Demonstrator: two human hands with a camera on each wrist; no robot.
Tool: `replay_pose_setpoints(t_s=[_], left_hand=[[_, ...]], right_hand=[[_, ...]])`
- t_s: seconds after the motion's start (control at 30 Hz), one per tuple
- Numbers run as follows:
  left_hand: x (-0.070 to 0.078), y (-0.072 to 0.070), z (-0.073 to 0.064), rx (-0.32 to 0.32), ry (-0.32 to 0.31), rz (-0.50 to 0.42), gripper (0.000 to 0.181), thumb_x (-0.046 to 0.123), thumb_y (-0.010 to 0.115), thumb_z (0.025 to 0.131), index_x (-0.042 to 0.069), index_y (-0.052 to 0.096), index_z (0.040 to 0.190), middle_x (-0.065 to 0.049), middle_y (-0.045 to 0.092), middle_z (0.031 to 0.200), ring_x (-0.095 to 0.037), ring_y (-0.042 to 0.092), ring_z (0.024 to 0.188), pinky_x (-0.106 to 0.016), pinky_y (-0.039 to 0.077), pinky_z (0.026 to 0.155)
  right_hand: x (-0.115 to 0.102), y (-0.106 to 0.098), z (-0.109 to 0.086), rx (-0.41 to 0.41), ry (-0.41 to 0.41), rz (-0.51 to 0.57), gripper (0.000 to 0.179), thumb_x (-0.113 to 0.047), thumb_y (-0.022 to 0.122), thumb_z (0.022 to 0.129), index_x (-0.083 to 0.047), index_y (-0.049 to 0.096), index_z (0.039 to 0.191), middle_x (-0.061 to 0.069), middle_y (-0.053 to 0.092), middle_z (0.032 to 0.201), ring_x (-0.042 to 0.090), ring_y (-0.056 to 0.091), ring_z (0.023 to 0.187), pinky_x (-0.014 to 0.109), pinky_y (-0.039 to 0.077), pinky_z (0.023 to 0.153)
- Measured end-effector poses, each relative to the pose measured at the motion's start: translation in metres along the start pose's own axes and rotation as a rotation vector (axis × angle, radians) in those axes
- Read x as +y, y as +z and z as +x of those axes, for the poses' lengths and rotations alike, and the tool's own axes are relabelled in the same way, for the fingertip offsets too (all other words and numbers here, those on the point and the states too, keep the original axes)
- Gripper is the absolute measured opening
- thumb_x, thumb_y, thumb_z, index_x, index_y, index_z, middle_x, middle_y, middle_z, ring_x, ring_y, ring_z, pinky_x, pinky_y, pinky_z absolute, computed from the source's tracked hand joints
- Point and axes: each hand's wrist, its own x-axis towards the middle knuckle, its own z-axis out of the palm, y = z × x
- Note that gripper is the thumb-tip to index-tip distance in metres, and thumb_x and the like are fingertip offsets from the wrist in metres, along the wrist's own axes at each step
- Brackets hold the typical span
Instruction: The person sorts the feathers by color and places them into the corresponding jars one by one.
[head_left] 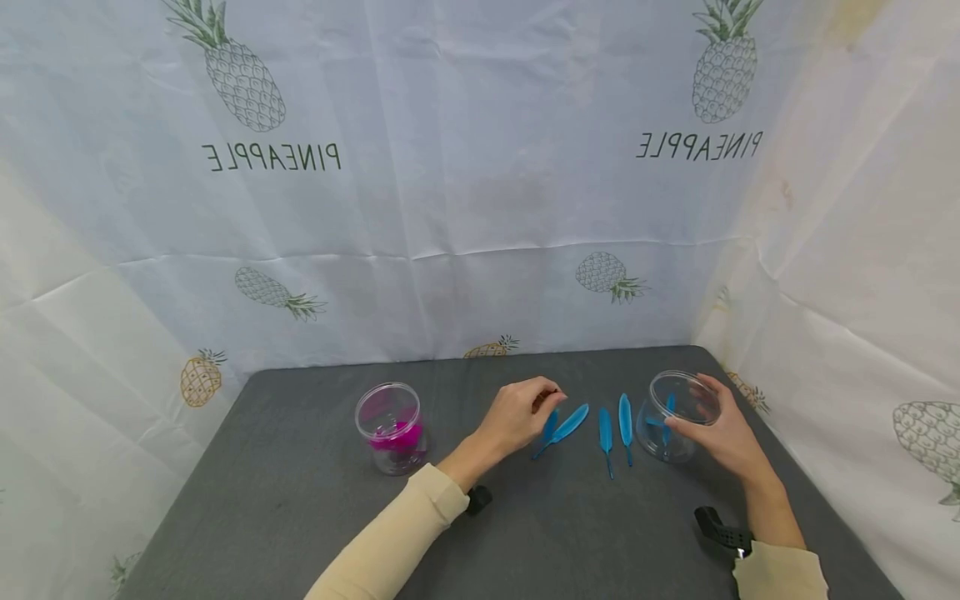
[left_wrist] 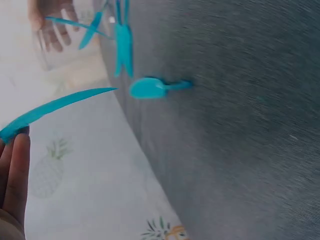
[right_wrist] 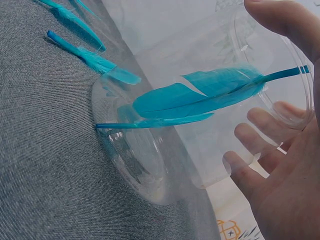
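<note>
My left hand point(head_left: 519, 415) is over the middle of the table, thumb and fingertips pinching a blue feather point(left_wrist: 60, 105) whose tip points away from the fingers. Just below, another blue feather point(head_left: 570, 424) lies on the cloth. Farther right, two more blue feathers point(head_left: 605, 433) lie side by side, close to a clear plastic jar point(head_left: 649, 443). Thumb on one side and fingers on the other, my right hand point(head_left: 722, 435) grips that jar near its rim. Two blue feathers stand crossed inside it, the larger feather point(right_wrist: 200, 92) reaching up to the rim.
A second clear jar point(head_left: 392, 461) with bright pink feathers point(head_left: 400, 437) inside stands left of my left forearm. Dark grey cloth covers the table point(head_left: 285, 467). White curtains point(head_left: 480, 192) printed with pineapples hang behind it and at both sides.
</note>
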Motion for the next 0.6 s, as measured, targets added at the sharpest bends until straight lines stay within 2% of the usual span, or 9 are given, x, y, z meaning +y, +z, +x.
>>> replay_pose_setpoints(t_s=[0.03, 0.1, 0.17, 0.23, 0.27, 0.33, 0.43, 0.6], left_hand=[[0.002, 0.001, 0.002, 0.001, 0.001, -0.007, 0.007, 0.011, 0.066, 0.099, 0.007, 0.071, 0.101, -0.001, 0.068, 0.083, -0.005, 0.051, 0.062, -0.012, 0.039, 0.057], [0.005, 0.002, 0.006, 0.003, 0.003, -0.019, 0.007, 0.012, 0.066, 0.100, 0.007, 0.071, 0.101, -0.001, 0.068, 0.083, -0.005, 0.051, 0.062, -0.012, 0.039, 0.058], [0.008, 0.004, 0.010, 0.006, 0.008, -0.036, 0.007, 0.012, 0.066, 0.100, 0.006, 0.071, 0.101, -0.001, 0.068, 0.082, -0.005, 0.051, 0.062, -0.011, 0.040, 0.058], [0.011, 0.006, 0.015, 0.008, 0.012, -0.054, 0.008, 0.012, 0.067, 0.099, 0.006, 0.071, 0.101, -0.002, 0.068, 0.082, -0.005, 0.051, 0.062, -0.011, 0.040, 0.058], [0.013, 0.006, 0.018, 0.011, 0.015, -0.066, 0.007, 0.012, 0.067, 0.099, 0.006, 0.071, 0.101, -0.002, 0.068, 0.082, -0.005, 0.052, 0.062, -0.011, 0.041, 0.058], [0.017, 0.007, 0.023, 0.016, 0.019, -0.089, 0.007, 0.012, 0.068, 0.099, 0.005, 0.071, 0.101, -0.002, 0.067, 0.081, -0.004, 0.051, 0.062, -0.011, 0.040, 0.058], [0.021, 0.008, 0.032, 0.022, 0.027, -0.113, 0.007, 0.012, 0.069, 0.098, 0.006, 0.071, 0.101, -0.001, 0.068, 0.080, -0.003, 0.050, 0.062, -0.011, 0.040, 0.058], [0.026, 0.008, 0.045, 0.047, 0.032, -0.134, 0.006, 0.011, 0.069, 0.098, 0.006, 0.071, 0.100, -0.002, 0.069, 0.083, -0.004, 0.054, 0.064, -0.009, 0.042, 0.061]], right_hand=[[0.000, 0.000, 0.000, 0.000, 0.003, -0.002, 0.103, -0.022, 0.077, 0.094, -0.001, 0.002, 0.160, 0.032, 0.023, 0.159, 0.054, 0.025, 0.143, 0.009, 0.038, 0.105], [0.000, 0.001, 0.000, -0.005, 0.006, 0.002, 0.103, -0.021, 0.077, 0.093, -0.001, 0.001, 0.161, 0.032, 0.022, 0.159, 0.053, 0.024, 0.144, 0.027, 0.038, 0.113], [-0.001, 0.001, -0.001, -0.006, 0.007, 0.002, 0.103, -0.022, 0.077, 0.094, -0.002, 0.001, 0.161, 0.031, 0.022, 0.159, 0.053, 0.024, 0.144, 0.021, 0.038, 0.111], [-0.001, 0.001, -0.001, -0.012, 0.009, 0.002, 0.103, -0.022, 0.076, 0.094, -0.003, 0.001, 0.161, 0.031, 0.022, 0.159, 0.053, 0.024, 0.144, 0.027, 0.039, 0.112], [-0.001, 0.001, -0.001, -0.016, 0.006, 0.006, 0.103, -0.021, 0.076, 0.094, -0.003, 0.001, 0.161, 0.031, 0.022, 0.159, 0.052, 0.024, 0.144, 0.026, 0.039, 0.112], [-0.001, 0.000, -0.001, -0.017, -0.001, 0.009, 0.102, -0.021, 0.076, 0.094, -0.003, 0.001, 0.161, 0.031, 0.022, 0.159, 0.053, 0.025, 0.144, 0.010, 0.039, 0.104], [0.000, 0.000, -0.001, -0.014, -0.011, 0.018, 0.101, -0.020, 0.075, 0.094, -0.003, 0.001, 0.161, 0.031, 0.022, 0.159, 0.053, 0.024, 0.143, -0.001, 0.035, 0.093], [0.001, 0.000, 0.000, -0.012, -0.014, 0.016, 0.101, -0.021, 0.075, 0.095, -0.003, 0.001, 0.161, 0.031, 0.022, 0.159, 0.053, 0.023, 0.144, -0.001, 0.034, 0.095]])
